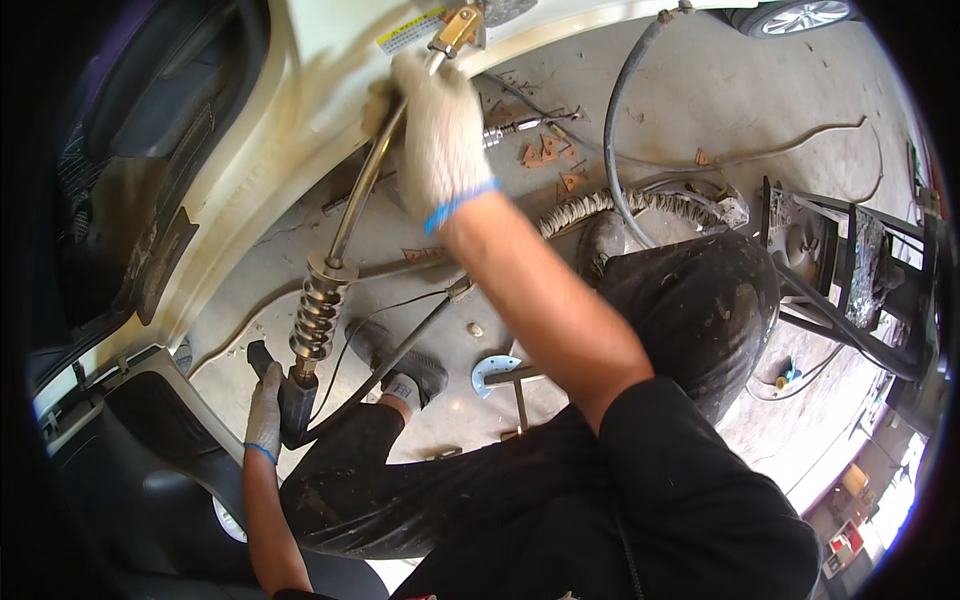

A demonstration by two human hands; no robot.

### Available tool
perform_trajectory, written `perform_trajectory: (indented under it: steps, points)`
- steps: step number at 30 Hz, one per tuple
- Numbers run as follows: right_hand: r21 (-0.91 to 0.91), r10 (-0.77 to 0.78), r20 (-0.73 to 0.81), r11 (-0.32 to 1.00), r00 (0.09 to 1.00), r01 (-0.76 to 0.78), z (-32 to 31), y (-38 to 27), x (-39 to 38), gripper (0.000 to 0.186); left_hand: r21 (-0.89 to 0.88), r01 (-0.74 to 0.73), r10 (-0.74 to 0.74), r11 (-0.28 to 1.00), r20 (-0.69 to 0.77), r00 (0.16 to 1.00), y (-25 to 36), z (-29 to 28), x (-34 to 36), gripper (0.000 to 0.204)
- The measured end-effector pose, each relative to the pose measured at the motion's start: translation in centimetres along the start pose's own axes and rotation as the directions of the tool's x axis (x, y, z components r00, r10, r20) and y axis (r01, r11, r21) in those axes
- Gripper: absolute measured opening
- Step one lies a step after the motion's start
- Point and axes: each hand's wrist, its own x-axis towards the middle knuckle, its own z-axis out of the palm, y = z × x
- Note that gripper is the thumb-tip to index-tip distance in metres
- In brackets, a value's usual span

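Note:
A slide-hammer dent puller slants across the left half of the view, with a long metal rod (368,185), a ribbed steel weight (318,315) and a black pistol handle (296,405). My left hand (264,408), in a white glove, is closed around the black handle at the lower end. My right hand (440,130), gloved and slightly blurred, wraps the rod's upper end just below a brass-coloured tip piece (458,30). That tip meets the cream car body panel (330,60). My right palm and fingertips are partly hidden.
Thick cables (390,360) and a fabric-sleeved hose (630,205) cross the concrete floor. Several rusty triangular plates (545,152) lie beyond my right hand. A light blue perforated disc (492,374) rests near my shoe. A black metal frame (840,260) stands at right; an open car door (150,420) is at left.

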Motion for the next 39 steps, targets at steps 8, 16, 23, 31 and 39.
perform_trajectory:
  steps: [8,16,23,31,39]
  points:
    - [-0.027,0.313,0.045,0.95,0.949,-0.312,0.1,9.0,-9.6,0.015,0.008,-0.02,0.02,1.0,0.052,0.998,1.2,1.0,0.1,0.063]
    - [0.024,0.214,0.103,0.976,0.971,-0.218,0.1,4.4,-4.6,0.01,-0.069,0.034,-0.029,0.997,0.076,0.997,0.5,1.0,0.3,0.064]
    - [-0.194,0.058,0.095,0.98,0.994,-0.039,0.4,7.9,-6.3,0.01,-0.035,0.043,-0.041,0.998,0.05,0.998,-1.2,-0.4,1.7,0.063]
    - [-0.041,0.247,0.067,0.969,0.967,-0.245,1.0,6.3,-6.6,0.006,0.003,-0.023,0.023,1.0,0.083,0.996,0.3,0.4,0.4,0.057]
    - [0.049,0.255,0.084,0.964,0.963,-0.26,1.8,11.4,-8.7,0.007,-0.057,0.117,-0.107,0.991,0.153,0.982,3.2,1.2,-2.3,0.052]
